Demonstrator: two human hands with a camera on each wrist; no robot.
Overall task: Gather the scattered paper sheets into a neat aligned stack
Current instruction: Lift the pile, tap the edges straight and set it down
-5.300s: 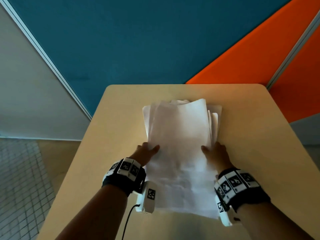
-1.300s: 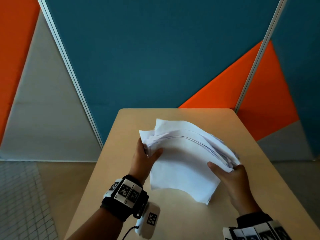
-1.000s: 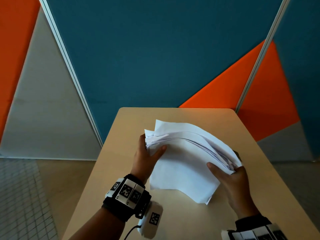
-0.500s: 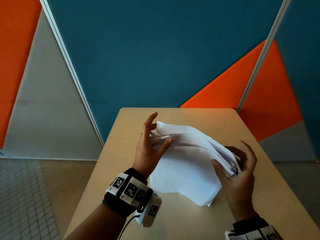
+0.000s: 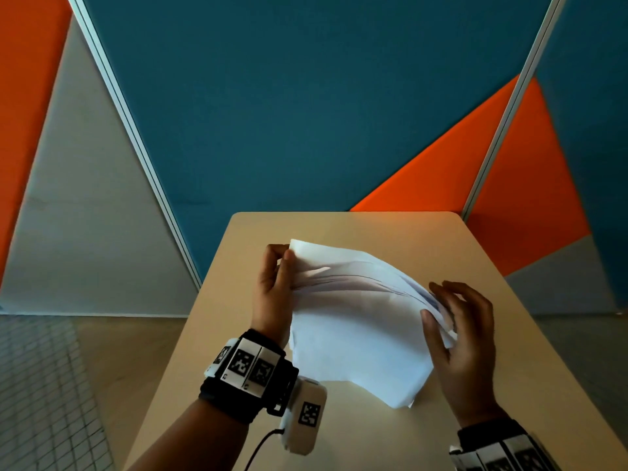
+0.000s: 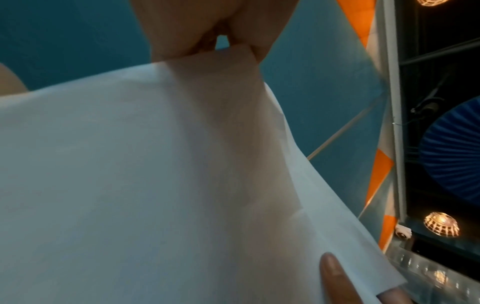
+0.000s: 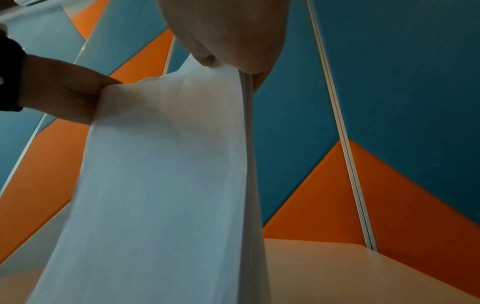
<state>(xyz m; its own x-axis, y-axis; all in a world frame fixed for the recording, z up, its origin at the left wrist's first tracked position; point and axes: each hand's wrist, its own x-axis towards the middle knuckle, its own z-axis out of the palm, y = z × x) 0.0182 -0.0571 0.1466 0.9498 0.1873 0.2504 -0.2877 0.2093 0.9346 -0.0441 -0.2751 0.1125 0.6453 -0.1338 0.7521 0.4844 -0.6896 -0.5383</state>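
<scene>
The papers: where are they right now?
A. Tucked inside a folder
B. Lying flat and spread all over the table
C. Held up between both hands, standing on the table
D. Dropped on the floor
C: the papers bow upward as one bundle, with the left hand gripping one side, the right hand gripping the other, and the bottom edge down on the table.

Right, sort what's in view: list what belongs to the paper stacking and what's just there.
In the job:
- paper sheets, bowed, gripped at both ends
- left hand, pinching the far left corner
- right hand, thumb on the right edge
- table, under the sheets

Just there:
- wall panels
- tiled floor
</scene>
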